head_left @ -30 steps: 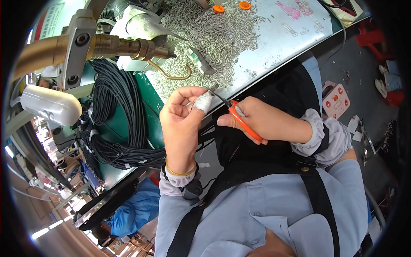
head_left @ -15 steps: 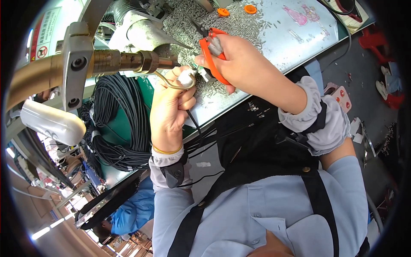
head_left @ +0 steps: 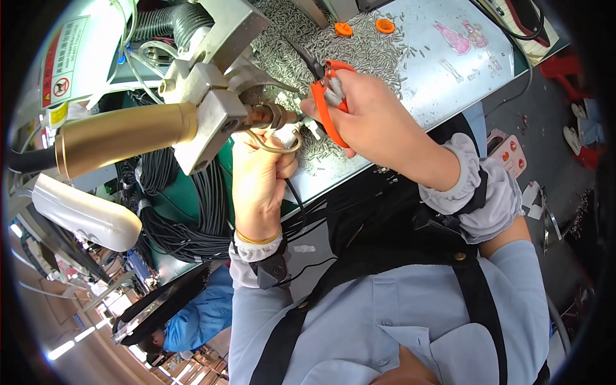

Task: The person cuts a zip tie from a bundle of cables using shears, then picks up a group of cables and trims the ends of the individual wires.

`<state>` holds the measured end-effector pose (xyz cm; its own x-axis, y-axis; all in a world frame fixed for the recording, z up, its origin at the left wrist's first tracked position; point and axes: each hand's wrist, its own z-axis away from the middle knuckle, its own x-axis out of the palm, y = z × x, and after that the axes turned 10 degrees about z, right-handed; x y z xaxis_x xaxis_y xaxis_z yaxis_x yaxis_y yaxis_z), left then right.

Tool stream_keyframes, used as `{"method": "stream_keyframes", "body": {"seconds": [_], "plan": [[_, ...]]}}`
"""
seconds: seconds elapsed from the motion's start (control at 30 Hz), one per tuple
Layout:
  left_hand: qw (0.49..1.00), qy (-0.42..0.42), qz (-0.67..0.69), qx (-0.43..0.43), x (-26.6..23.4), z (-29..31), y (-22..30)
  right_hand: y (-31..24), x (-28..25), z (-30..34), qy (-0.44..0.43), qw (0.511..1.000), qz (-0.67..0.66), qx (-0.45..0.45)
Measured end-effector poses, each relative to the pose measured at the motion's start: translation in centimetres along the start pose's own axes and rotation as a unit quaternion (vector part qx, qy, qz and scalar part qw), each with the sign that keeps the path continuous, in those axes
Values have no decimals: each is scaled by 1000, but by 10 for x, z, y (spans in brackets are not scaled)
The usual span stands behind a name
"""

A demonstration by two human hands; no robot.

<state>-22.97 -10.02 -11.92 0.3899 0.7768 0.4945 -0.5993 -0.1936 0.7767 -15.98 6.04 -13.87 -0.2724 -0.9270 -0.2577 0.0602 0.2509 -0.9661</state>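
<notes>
My left hand [head_left: 260, 173] is closed round a black cable [head_left: 293, 192], which hangs from below its fingers. A white covering [head_left: 282, 133] shows on one of its fingertips. My right hand [head_left: 372, 106] holds orange-handled snips [head_left: 328, 119], their dark pointed blades aimed up and away. Its fingertips are beside a small pale metal connector [head_left: 314, 130] between the hands; whether they touch it I cannot tell. A brass-coloured soldering head [head_left: 273, 117] reaches in from the left, close to the connector. Its curved tube [head_left: 266, 146] crosses in front of my left fingers.
Many small metal pieces [head_left: 359, 58] cover the bench, with two orange caps [head_left: 385, 25] among them. Coils of black cable [head_left: 205, 212] lie to the left. A white lamp-like housing [head_left: 86, 212] and a clamp block [head_left: 205, 122] stand close by my left hand.
The soldering head and its clamp block have swung right, nearer to the connector between my hands. Both hands have shifted slightly right and keep their grips.
</notes>
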Motion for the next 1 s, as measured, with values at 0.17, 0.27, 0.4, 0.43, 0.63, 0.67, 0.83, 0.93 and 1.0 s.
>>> {"method": "stream_keyframes", "body": {"seconds": [0.17, 0.27, 0.4, 0.43, 0.63, 0.67, 0.83, 0.93, 1.0], "plan": [[1000, -3, 15, -10, 0, 0, 1, -1, 1, 2, -16, 999, -31, 22], [999, 28, -12, 12, 8, -1, 1, -3, -1, 2, -15, 999, -34, 29], [999, -21, 25, -11, 2, 5, 2, -7, -5, 6, -32, 996, -77, 41], [997, -52, 49, -27, 0, 7, 3, -9, -8, 9, -49, 991, -112, 47], [921, 84, -289, 247, 3, 37, -14, -19, -21, 37, -75, 983, -162, 53], [810, 143, -453, 344, -8, 40, -16, -20, -23, 43, -37, 980, -188, 48], [441, 436, -700, 354, -46, 54, -26, -20, -25, 62, 20, 984, -174, 43], [453, 429, -695, 356, -59, 58, -22, -19, -23, 71, 14, 987, -145, 74], [461, 425, -692, 358, -62, 62, -18, -16, -20, 75, 0, 987, -146, 68]]}}
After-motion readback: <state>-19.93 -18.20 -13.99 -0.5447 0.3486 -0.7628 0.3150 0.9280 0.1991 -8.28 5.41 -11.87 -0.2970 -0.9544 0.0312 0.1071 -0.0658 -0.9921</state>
